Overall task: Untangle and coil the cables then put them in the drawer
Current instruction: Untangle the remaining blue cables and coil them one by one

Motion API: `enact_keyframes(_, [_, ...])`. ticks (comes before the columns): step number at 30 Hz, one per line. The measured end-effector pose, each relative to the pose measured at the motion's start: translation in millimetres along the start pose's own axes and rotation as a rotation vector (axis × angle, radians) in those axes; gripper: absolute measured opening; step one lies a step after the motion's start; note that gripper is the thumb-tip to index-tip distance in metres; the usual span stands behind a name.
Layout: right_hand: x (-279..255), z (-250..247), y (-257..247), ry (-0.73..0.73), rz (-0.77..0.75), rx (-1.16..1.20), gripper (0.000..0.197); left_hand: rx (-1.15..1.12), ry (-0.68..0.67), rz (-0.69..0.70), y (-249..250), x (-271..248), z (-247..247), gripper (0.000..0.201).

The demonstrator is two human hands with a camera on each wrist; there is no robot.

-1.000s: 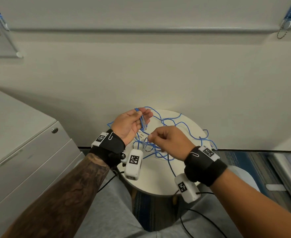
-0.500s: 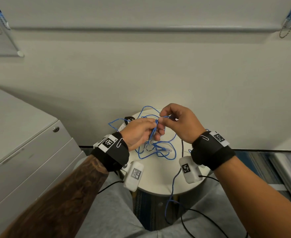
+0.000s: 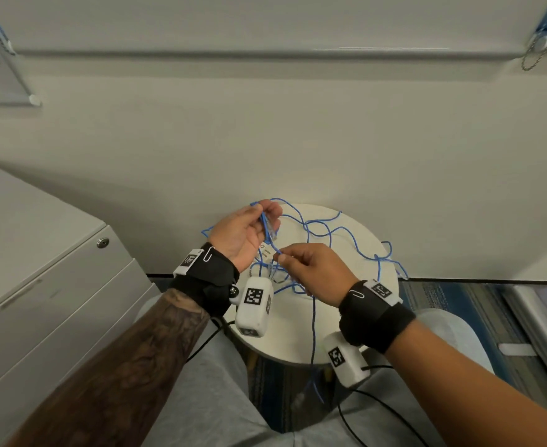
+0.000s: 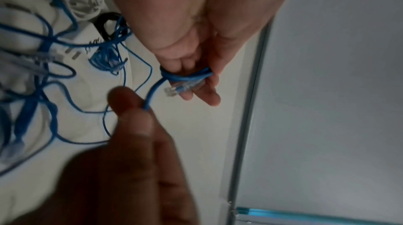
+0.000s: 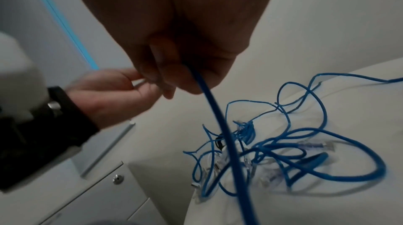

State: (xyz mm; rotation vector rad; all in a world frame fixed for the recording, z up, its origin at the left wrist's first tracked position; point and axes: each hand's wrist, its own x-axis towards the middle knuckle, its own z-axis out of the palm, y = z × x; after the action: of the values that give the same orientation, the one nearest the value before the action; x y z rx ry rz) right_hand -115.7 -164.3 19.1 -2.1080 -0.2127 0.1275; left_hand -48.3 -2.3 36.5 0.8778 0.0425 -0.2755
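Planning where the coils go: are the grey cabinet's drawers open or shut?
Shut. The grey cabinet's drawer fronts sit flush, with only thin seams between them.

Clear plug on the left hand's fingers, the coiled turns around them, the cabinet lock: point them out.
clear plug [image 4: 177, 89], left wrist view, its transparent body.
coiled turns [image 4: 185, 75], left wrist view, the blue band across the fingers.
cabinet lock [image 3: 103, 242], head view, its round face.

A thin blue cable [image 3: 314, 233] sprawls tangled across the round white table [image 3: 356, 330], reaching its far and right edges. One end, with a clear plug [image 4: 179, 89], is wound into a small coil [image 4: 185, 75].
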Motion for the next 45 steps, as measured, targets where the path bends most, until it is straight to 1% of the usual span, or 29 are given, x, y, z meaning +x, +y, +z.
enact_keyframes(3, [-2,-6,-10,-0.044,-0.016,-0.03,0.026,0.079,0.022,0.025,-7,-1,-5,0.022])
enact_keyframes(7, [-2,-17,-22,-0.053,-0.03,-0.007,0.022,0.381,-0.001,0.103,-16,-7,0,0.021])
enact_keyframes(9, [-1,-27,-29,-0.015,-0.053,0.057,0.02,0.514,-0.025,0.109,-19,-9,-1,0.022])
enact_keyframes(11, [2,-38,-34,0.048,-0.112,0.053,0.019,0.553,-0.076,0.054,-21,-14,-1,0.023])
enact_keyframes(13, [8,-46,-36,0.099,-0.187,-0.021,0.017,0.474,-0.125,-0.047,-20,-21,3,0.028])
enact_keyframes(14, [12,-49,-33,0.126,-0.202,-0.054,0.016,0.449,-0.163,-0.088,-19,-25,6,0.031])
enact_keyframes(16, [18,-53,-26,0.164,-0.193,-0.062,0.013,0.472,-0.246,-0.12,-17,-33,11,0.033])
enact_keyframes(19, [21,-53,-16,0.181,-0.167,0.022,0.013,0.444,-0.304,-0.137,-13,-36,13,0.029])
enact_keyframes(21, [20,-49,-12,0.198,-0.135,0.108,0.016,0.352,-0.338,-0.167,-10,-36,13,0.027])
enact_keyframes(23, [19,-43,-9,0.186,-0.068,0.182,0.019,0.236,-0.377,-0.193,-6,-36,15,0.024])
enact_keyframes(25, [17,-35,-5,0.16,-0.018,0.194,0.021,0.115,-0.353,-0.199,-2,-35,16,0.023])
enact_keyframes(28, [11,-23,-1,0.112,0.003,0.113,0.02,-0.11,-0.274,-0.159,4,-28,13,0.02])
enact_keyframes(29, [8,-19,-1,0.079,0.001,0.081,0.02,-0.153,-0.238,-0.133,6,-24,11,0.02])
enact_keyframes(31, [2,-12,-3,0.005,-0.021,-0.003,0.023,-0.166,-0.149,-0.083,6,-17,8,0.023])
enact_keyframes(33, [-3,-9,-9,-0.055,-0.052,-0.09,0.03,-0.111,-0.074,-0.022,3,-12,4,0.025])
enact_keyframes(35, [-5,-10,-14,-0.082,-0.075,-0.14,0.032,-0.004,-0.018,0.04,-1,-9,2,0.026])
enact_keyframes(38, [-8,-13,-21,-0.118,-0.113,-0.174,0.037,0.229,0.041,0.127,-9,-8,1,0.024])
enact_keyframes(40, [-13,-17,-28,-0.13,-0.135,-0.134,0.038,0.432,0.064,0.168,-13,-9,-3,0.023])
enact_keyframes(41, [-14,-21,-33,-0.117,-0.148,-0.095,0.035,0.544,0.049,0.179,-15,-10,-5,0.024])
enact_keyframes(43, [-13,-30,-41,-0.055,-0.178,-0.04,0.027,0.718,-0.03,0.158,-20,-14,-10,0.032])
enact_keyframes(45, [-7,-40,-40,0.011,-0.203,-0.047,0.024,0.766,-0.112,0.075,-22,-21,-8,0.037])
